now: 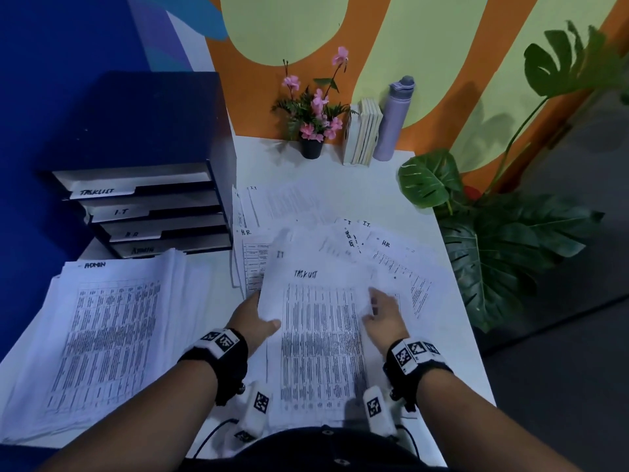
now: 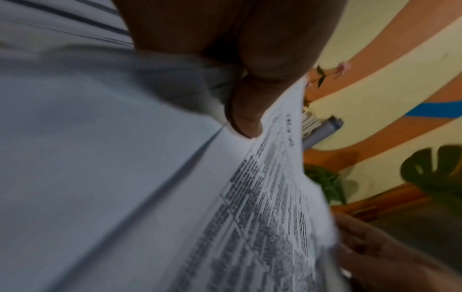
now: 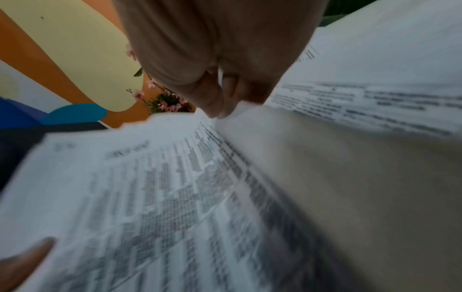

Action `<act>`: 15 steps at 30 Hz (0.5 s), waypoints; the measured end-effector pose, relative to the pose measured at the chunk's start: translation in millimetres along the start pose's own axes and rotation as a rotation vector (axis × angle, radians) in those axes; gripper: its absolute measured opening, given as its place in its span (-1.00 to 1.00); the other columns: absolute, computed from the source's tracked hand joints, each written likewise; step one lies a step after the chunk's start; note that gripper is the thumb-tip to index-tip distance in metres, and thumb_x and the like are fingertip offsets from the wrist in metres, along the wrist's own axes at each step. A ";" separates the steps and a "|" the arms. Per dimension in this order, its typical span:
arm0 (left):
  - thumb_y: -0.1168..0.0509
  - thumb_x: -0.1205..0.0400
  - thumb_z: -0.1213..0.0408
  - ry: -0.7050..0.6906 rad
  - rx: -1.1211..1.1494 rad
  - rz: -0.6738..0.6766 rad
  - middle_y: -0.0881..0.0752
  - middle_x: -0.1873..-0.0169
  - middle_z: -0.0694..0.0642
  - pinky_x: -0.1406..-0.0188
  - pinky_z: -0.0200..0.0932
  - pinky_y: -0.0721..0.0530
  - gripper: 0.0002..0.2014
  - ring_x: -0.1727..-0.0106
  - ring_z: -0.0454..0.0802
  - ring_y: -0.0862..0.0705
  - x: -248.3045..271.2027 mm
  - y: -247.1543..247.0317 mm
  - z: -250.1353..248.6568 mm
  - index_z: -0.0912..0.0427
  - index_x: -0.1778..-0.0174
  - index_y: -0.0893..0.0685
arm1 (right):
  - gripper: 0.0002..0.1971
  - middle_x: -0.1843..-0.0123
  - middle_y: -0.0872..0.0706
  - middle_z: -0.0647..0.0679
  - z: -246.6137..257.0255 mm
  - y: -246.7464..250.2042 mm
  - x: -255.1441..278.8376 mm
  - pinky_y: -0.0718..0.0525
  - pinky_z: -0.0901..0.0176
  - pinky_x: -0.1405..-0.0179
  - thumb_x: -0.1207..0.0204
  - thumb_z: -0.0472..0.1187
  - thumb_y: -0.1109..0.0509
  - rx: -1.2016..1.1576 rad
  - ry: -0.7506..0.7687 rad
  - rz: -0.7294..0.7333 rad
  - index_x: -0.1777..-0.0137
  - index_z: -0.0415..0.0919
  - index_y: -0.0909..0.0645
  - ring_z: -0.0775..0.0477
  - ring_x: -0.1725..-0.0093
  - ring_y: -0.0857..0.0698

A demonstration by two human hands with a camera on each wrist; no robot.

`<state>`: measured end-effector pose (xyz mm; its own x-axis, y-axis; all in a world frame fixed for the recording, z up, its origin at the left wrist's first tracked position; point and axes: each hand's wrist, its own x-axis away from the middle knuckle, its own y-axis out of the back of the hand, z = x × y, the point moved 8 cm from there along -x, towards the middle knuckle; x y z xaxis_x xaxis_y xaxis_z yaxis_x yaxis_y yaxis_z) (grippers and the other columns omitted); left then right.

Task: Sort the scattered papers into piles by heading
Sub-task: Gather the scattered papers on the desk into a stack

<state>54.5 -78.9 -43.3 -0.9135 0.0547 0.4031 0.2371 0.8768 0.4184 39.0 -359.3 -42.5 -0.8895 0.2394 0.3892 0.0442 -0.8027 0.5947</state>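
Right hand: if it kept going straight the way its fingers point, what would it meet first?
Probably the fanned loose sheets beyond the Tasklist sheet that the right hand pinches; farther on, the flower pot. Depth is unclear.

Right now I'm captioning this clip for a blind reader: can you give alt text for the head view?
Two hands hold a printed sheet headed TASKLIST over a white desk: the left hand grips its left edge, the right hand its right edge. An ADMIN pile lies left, below a labelled paper tray; IT and HR sheets lie scattered behind.
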 end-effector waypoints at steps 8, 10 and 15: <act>-0.48 -0.51 0.40 -0.215 0.352 -0.068 -0.79 0.09 -0.06 0.09 -0.28 -0.72 -0.69 0.08 -0.18 -0.77 12.7 48.2 -94.3 0.12 -0.15 -0.66 | -0.33 -0.34 -0.66 -0.03 88.2 61.6 -2.6 -0.67 0.09 -0.16 -0.47 -0.55 -0.42 -0.777 0.262 0.050 -0.50 -0.07 -0.33 -0.08 -0.34 -0.65; -0.56 -0.43 0.37 -0.230 0.385 -0.100 -0.82 0.16 -0.04 0.05 -0.15 -0.72 -0.70 0.10 -0.13 -0.79 12.2 59.4 -106.0 0.18 -0.06 -0.71 | -0.37 -0.21 -0.72 -0.04 120.3 77.5 8.7 -0.70 0.17 -0.04 -0.43 -0.68 -0.34 -0.839 0.402 0.010 -0.41 -0.14 -0.39 0.00 -0.21 -0.72; -0.65 -0.20 0.31 -0.272 0.429 -0.092 -0.80 0.01 0.18 -0.10 0.05 -0.70 -0.53 -0.07 0.14 -0.75 12.2 77.1 -102.9 0.19 -0.01 -0.71 | -0.30 0.00 -0.69 -0.15 133.7 84.2 22.8 -0.67 -0.16 0.07 -0.18 -0.72 -0.35 -0.823 0.480 0.047 -0.16 0.03 -0.63 -0.17 -0.05 -0.66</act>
<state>95.7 -59.8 77.6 -0.9906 0.0398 0.1305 0.0464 0.9978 0.0477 83.2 -348.4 110.5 -0.9948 0.0942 -0.0393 -0.0864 -0.9822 -0.1670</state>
